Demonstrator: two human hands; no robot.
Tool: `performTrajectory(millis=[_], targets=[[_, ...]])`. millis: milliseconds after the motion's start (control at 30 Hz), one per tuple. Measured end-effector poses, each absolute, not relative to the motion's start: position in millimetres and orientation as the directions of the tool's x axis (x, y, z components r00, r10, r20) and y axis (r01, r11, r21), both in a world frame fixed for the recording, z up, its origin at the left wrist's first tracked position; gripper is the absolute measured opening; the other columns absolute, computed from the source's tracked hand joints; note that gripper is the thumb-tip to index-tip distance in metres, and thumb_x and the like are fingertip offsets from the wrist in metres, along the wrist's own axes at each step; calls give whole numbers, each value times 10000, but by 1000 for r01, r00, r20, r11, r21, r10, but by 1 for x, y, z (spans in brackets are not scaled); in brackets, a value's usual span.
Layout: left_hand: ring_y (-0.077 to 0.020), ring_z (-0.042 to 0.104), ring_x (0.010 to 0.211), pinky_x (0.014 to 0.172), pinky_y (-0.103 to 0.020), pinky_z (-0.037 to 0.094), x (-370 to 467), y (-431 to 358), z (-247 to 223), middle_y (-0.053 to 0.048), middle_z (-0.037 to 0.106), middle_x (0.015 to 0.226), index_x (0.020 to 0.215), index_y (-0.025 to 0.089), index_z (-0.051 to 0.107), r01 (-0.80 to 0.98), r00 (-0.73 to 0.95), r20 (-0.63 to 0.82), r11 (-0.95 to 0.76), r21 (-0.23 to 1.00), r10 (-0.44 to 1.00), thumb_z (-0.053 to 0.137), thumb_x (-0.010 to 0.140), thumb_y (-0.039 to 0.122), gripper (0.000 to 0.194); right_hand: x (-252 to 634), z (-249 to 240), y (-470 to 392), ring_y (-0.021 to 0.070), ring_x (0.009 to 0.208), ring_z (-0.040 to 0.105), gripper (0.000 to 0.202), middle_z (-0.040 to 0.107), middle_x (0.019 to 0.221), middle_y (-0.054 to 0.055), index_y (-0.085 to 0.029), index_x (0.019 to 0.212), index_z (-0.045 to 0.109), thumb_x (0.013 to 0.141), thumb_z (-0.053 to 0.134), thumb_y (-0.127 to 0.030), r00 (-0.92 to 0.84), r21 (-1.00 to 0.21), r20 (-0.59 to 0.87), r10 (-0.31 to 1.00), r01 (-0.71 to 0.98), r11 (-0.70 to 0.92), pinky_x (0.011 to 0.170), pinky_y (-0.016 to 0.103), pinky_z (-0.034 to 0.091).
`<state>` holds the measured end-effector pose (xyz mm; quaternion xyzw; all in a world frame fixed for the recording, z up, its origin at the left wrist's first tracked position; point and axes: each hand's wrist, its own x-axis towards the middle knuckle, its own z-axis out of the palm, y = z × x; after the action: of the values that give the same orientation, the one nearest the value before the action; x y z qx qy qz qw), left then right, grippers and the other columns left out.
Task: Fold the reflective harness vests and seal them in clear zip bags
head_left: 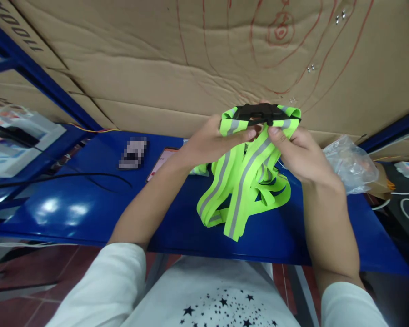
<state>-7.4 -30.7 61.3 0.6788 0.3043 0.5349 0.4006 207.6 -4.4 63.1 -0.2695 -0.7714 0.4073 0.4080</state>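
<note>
Both hands hold a neon yellow-green strap with grey reflective stripes (240,200) above the blue table. My left hand (214,140) grips it left of a black buckle (259,111), with the thumb lying across the band. On the buckle's right side, my right hand (296,147) pinches the strap, thumb in front. The buckle joins the folded strap ends at the top. Long loops hang below the hands, and some of them reach the tabletop. The fingers behind the strap are mostly hidden.
A dark phone (133,153) and a phone with a pinkish screen (162,161) lie on the blue table (88,204). A clear plastic bag (351,165) sits at the right. Black cables (88,175) cross the left side. Cardboard (139,68) stands behind.
</note>
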Motion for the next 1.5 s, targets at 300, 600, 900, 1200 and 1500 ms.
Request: performTrajectory(millis=[300,600,900,1200,1500], targets=[[-278,688,1229,1104,-427,521,3,-19,43,-62,772,1204,1157,203,745,-186,257,406,-367,911,877,928,733,405,505,200,55,3,246,1331,642,414,737,1295,11,-316,1276,738,1009,590,-595,-613,-853,381,692,55,518,1235,484,457],[-294,665,1276,1123,-427,500,6,-25,39,-99,743,1315,1273,195,710,67,328,419,-464,884,846,880,785,369,545,227,85,-4,235,1128,715,480,762,1184,34,-276,1218,767,811,851,-517,-536,-910,229,813,179,375,966,365,611],[-309,789,997,901,-470,638,37,-32,7,-116,810,1086,1095,190,758,-300,505,126,37,953,854,914,732,500,502,228,89,-18,205,868,684,294,757,1011,5,-271,1092,764,834,853,-382,-488,-652,484,726,353,671,792,382,576],[-310,794,1027,921,-466,654,39,-36,18,-138,807,1109,1013,174,771,-393,569,201,49,918,798,831,836,551,421,223,86,-24,287,1153,675,305,758,1222,3,-388,1273,723,975,713,-324,-469,-191,760,450,501,844,1113,482,493],[-296,791,1036,863,-416,674,2,-30,44,-76,790,1016,1183,227,727,-416,487,323,-110,903,811,647,954,646,485,216,80,-23,323,1446,498,443,615,1511,-96,-460,1362,696,1016,579,-210,-637,-188,638,432,416,890,1257,597,382]])
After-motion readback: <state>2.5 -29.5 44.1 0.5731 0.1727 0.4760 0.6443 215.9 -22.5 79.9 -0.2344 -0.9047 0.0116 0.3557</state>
